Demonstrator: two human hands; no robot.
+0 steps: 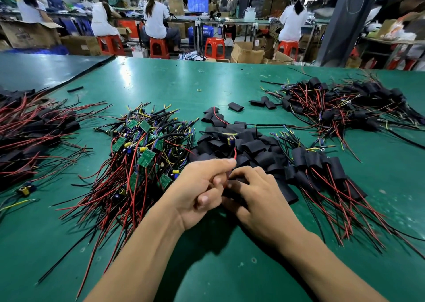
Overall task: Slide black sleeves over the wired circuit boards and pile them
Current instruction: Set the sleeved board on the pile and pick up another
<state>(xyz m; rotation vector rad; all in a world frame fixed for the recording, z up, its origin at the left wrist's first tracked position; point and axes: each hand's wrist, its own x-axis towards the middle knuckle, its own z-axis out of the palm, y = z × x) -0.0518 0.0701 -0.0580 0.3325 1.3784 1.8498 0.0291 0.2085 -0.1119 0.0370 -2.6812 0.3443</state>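
Note:
My left hand and my right hand meet over the green table, just in front of a heap of empty black sleeves. The left fingers pinch a red wire that rises from between the hands. The right fingers wrap a black sleeve, mostly hidden; the board itself is not visible. A pile of bare green circuit boards with red and black wires lies to the left of my hands. Sleeved boards lie in a pile to the right.
Larger heaps of sleeved, wired boards sit at the far right and at the left edge. Loose sleeves and a yellow rubber band lie further back. Beyond the table edge, people sit on red stools among cardboard boxes.

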